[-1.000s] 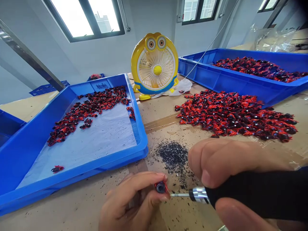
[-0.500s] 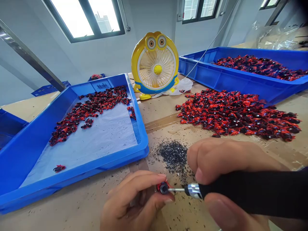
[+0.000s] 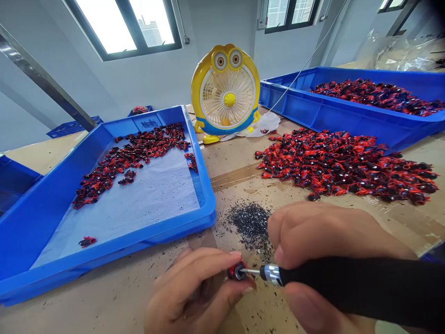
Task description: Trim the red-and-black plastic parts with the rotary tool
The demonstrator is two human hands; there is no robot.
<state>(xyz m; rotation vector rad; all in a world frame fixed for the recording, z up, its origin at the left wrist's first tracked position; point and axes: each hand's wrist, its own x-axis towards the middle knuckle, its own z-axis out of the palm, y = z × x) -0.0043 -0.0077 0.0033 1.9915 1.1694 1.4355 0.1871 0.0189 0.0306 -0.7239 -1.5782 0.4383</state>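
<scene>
Between the thumb and fingers of my left hand (image 3: 200, 290) is a small red and black plastic part (image 3: 239, 271), its round opening turned toward me. My right hand (image 3: 327, 236) is wrapped round a thick black rotary tool (image 3: 361, 283) with a silver collar. The tool's thin metal bit (image 3: 253, 272) reaches left to the part, its tip at the round opening. How deep the tip sits I cannot tell. Black shavings (image 3: 251, 225) lie in a pile on the table just beyond my hands.
A blue tray (image 3: 205, 218) at left holds similar parts on a white sheet. A heap of red and black parts (image 3: 344, 164) lies at right, before another filled blue tray (image 3: 295, 104). A yellow fan (image 3: 227, 118) stands at the back of the cardboard-covered table (image 3: 229, 157).
My right hand has shifted slightly left with the rotary tool, and the bit's tip now lies further over the part's opening. My left hand still pinches the part, almost unmoved.
</scene>
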